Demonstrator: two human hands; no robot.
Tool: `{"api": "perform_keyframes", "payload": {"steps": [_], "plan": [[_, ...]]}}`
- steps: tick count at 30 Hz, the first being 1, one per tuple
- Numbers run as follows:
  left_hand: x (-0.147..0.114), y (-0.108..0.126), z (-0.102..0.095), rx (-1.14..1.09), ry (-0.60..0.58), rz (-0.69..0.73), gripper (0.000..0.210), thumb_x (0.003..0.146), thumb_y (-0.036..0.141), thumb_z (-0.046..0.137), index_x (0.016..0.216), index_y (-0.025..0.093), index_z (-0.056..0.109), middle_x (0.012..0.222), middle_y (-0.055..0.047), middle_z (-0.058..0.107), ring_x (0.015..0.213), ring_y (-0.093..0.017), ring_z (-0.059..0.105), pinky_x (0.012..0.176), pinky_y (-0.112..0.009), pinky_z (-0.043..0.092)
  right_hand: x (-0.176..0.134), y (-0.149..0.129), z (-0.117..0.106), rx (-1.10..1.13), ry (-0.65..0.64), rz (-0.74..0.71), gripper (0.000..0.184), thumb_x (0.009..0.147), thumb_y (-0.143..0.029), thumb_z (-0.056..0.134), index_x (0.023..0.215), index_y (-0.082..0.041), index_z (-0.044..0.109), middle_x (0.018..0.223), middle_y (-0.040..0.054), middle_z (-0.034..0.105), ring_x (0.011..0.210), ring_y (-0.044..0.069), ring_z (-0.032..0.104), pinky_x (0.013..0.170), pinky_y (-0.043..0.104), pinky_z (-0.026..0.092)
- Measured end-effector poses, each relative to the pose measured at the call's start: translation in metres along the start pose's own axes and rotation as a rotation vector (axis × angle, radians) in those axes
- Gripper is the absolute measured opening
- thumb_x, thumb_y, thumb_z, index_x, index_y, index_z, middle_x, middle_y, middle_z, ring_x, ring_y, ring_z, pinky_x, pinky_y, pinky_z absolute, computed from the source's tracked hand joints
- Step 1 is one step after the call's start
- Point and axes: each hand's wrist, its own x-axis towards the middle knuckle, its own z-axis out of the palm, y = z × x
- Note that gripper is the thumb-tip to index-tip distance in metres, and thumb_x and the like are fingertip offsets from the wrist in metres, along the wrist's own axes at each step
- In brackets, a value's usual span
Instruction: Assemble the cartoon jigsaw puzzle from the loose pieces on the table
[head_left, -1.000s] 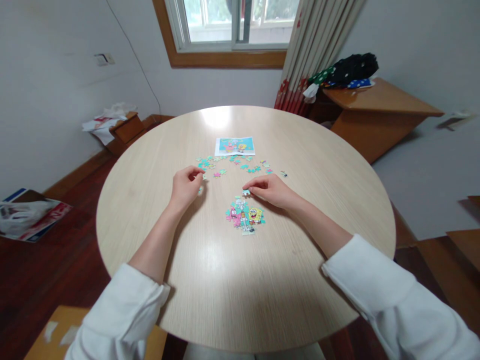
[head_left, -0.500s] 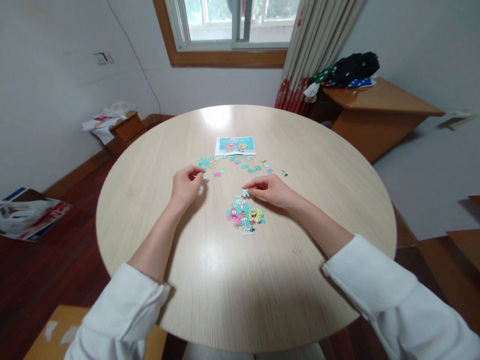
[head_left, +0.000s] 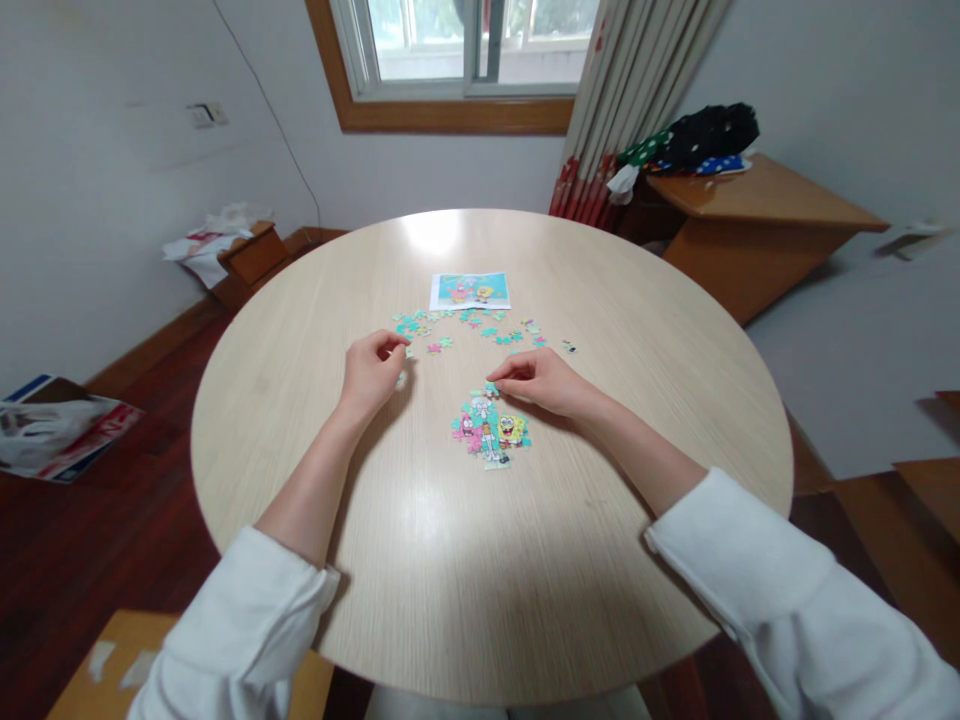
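My right hand (head_left: 541, 380) pinches a small teal-and-white puzzle piece (head_left: 492, 390) between thumb and fingertips. The piece is at the top edge of a partly joined jigsaw puzzle (head_left: 491, 432), which shows pink, yellow and pale cartoon figures on teal. Whether the piece is locked in, I cannot tell. To the left, my left hand (head_left: 373, 372) is closed in a pinch just above the table. A pale puzzle piece (head_left: 409, 353) shows by its fingertips; whether it is gripped or only lies there is unclear. Another piece (head_left: 401, 379) lies partly under that hand.
Loose puzzle pieces (head_left: 491, 331) are scattered across the middle of the round wooden table (head_left: 300, 300). Behind them lies a printed picture card (head_left: 471, 291). A side desk (head_left: 765, 200) with cloth on it stands at the back right, near a curtain (head_left: 630, 80).
The puzzle piece in my right hand has shifted slightly toward me, closer against the joined part. My left hand has stayed in place.
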Motion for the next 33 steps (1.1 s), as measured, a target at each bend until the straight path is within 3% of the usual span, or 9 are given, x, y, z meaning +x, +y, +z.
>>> {"api": "perform_keyframes", "payload": {"steps": [25, 29, 33], "plan": [[-0.0016, 0.0032, -0.0004, 0.021, -0.002, -0.009, 0.015, 0.071, 0.016, 0.052, 0.073, 0.015, 0.067, 0.066, -0.001, 0.065, 0.06, -0.012, 0.053, 0.059, -0.025, 0.041, -0.0007, -0.0003, 0.0006, 0.008, -0.004, -0.032, 0.007, 0.066, -0.02, 0.066, 0.069, -0.015, 0.069, 0.065, 0.0014, 0.065, 0.063, 0.012, 0.058, 0.067, 0.03, 0.047], [-0.0018, 0.0038, -0.0007, 0.013, 0.001, -0.011, 0.014, 0.07, 0.016, 0.053, 0.072, 0.015, 0.067, 0.067, -0.001, 0.066, 0.06, -0.012, 0.053, 0.059, -0.025, 0.041, -0.0004, 0.0008, -0.0008, -0.042, -0.002, -0.074, 0.017, 0.072, -0.021, 0.064, 0.084, -0.015, 0.074, 0.073, 0.0036, 0.069, 0.069, 0.014, 0.06, 0.071, 0.031, 0.048], [-0.0021, 0.0052, -0.001, 0.01, -0.004, -0.014, 0.014, 0.07, 0.016, 0.053, 0.072, 0.015, 0.067, 0.067, -0.001, 0.066, 0.06, -0.012, 0.054, 0.059, -0.025, 0.041, 0.0003, 0.0013, -0.001, -0.079, -0.012, -0.096, 0.017, 0.074, -0.019, 0.061, 0.082, -0.019, 0.076, 0.085, 0.0052, 0.073, 0.077, 0.015, 0.063, 0.078, 0.032, 0.048]]}}
